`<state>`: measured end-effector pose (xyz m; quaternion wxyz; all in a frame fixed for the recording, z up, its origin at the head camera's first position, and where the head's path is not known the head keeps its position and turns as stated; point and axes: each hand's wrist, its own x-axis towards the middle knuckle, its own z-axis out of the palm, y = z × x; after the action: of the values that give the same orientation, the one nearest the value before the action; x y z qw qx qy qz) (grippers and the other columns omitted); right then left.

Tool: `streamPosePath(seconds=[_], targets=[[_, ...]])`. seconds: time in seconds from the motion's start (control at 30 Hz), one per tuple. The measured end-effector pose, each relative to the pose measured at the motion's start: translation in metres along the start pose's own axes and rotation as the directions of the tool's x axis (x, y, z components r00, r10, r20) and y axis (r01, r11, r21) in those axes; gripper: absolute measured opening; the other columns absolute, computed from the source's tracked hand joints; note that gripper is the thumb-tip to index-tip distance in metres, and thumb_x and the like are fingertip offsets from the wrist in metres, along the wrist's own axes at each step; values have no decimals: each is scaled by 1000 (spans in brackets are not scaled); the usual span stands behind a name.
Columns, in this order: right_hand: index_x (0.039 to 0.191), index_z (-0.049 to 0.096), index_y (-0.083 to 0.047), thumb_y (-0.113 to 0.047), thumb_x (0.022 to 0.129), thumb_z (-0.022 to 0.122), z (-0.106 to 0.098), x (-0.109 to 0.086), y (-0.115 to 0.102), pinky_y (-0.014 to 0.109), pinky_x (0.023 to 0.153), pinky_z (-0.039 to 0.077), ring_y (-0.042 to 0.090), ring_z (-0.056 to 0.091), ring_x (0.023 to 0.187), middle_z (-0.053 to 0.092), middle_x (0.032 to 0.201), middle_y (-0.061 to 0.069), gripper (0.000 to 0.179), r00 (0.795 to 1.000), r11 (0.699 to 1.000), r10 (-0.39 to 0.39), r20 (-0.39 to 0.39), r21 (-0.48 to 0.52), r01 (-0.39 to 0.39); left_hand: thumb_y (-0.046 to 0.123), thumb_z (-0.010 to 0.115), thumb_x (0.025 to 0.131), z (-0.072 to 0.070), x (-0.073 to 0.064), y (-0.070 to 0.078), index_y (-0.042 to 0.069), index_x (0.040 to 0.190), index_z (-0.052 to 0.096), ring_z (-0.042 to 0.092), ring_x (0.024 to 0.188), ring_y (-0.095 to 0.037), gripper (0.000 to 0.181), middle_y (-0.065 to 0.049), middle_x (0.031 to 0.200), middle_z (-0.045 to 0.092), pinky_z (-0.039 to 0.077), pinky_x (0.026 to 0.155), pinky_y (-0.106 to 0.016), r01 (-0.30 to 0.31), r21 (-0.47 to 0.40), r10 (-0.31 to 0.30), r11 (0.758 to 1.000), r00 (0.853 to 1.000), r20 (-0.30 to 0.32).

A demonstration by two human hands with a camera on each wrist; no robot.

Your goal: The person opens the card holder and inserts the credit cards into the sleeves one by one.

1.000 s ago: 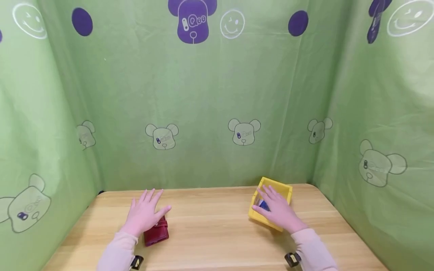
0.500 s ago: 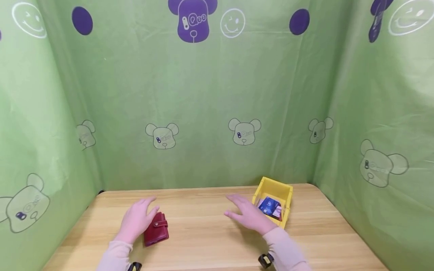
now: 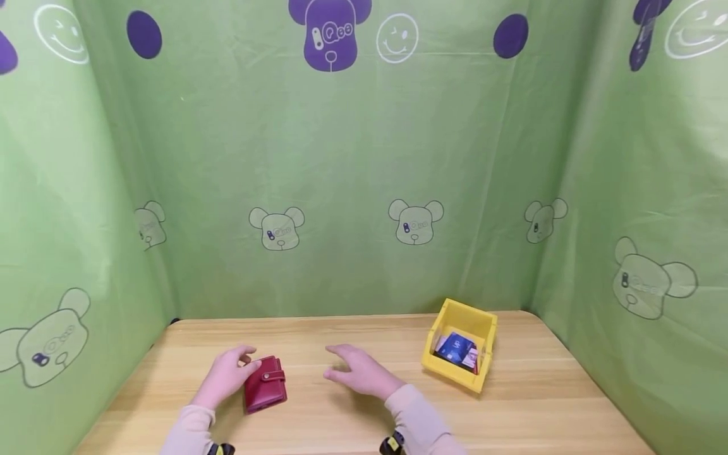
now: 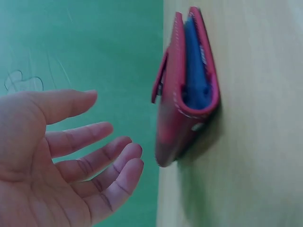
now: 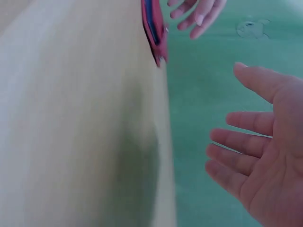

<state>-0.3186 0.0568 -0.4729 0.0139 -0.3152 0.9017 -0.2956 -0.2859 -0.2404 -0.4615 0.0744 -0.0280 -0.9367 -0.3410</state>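
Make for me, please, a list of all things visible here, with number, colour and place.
Wallet: one, red with blue inside, on table's left part
Bin: one, yellow, far right on table
Blue card: one, blue, inside bin
Table: one, light wood, below everything
Printed sheeting: count unclear, green, behind and both sides
Wrist devices: two, black and yellow, at wrists
Sleeves: two, pale, on arms
Left hand: one, bare, beside wallet
Right hand: one, bare, between wallet and bin

Bright head view; 2 wrist views dimmer, softer
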Motion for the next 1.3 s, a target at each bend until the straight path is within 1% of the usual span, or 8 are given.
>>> streamPosePath(seconds=[0.17,0.4,0.47,0.57,0.67,0.83,0.97,1.3], targets=[[142,48,-5,-42,92,61,22,12,-12,45,115,40,30,49,134,53,144,13,64,999,999,15,50,34,-16,14,69,85,3,1,-11,-8,126,56,64,98,-35,49,-22,109,67,53,90,-56,52,-25,-50,998,998,45],[139,50,-5,-34,85,72,47,27,-25,39,114,43,26,53,130,57,140,10,65,996,1000,15,87,20,-17,3,74,74,3,1,-29,-11,129,52,64,100,-37,61,-26,115,63,59,80,-44,77,-116,-66,990,993,95],[138,51,-5,-32,82,75,52,30,-30,37,113,44,25,54,129,58,138,10,67,996,1000,7,92,3,-7,1,74,71,1,0,-32,-11,130,51,62,105,-41,64,-29,120,61,58,83,-46,76,-125,-62,989,992,112],[137,52,-4,-30,79,78,58,35,-36,35,112,45,25,55,128,59,137,10,69,995,1000,1,96,-14,0,-1,74,68,-1,-1,-34,-13,129,51,56,114,-49,67,-32,125,58,50,96,-58,65,-119,-49,991,990,129],[136,53,-4,-28,76,80,63,39,-41,33,110,46,23,57,126,61,135,9,70,995,1000,2,96,-26,0,-1,75,67,-1,-1,-34,-13,129,52,50,122,-52,67,-32,128,58,36,106,-68,60,-113,-44,992,989,142],[135,55,-4,-27,73,82,70,45,-46,32,109,47,21,58,125,62,134,8,71,995,1000,26,101,-14,-25,-1,76,67,-2,-1,-33,-13,128,53,51,121,-51,66,-33,129,57,39,104,-66,84,-116,-66,990,986,151],[133,57,-6,-25,73,83,74,48,-48,31,108,48,19,59,122,65,131,6,68,995,1000,13,95,-14,-11,-1,76,66,-2,0,-33,-14,128,52,58,112,-45,67,-32,124,59,47,99,-60,105,-121,-85,987,984,155],[131,59,-7,-24,73,83,73,42,-47,27,106,49,17,61,119,67,127,4,65,995,998,-10,100,-57,15,1,78,65,5,3,-28,-13,125,55,60,109,-44,66,-28,118,62,46,98,-61,105,-118,-86,987,983,160]])
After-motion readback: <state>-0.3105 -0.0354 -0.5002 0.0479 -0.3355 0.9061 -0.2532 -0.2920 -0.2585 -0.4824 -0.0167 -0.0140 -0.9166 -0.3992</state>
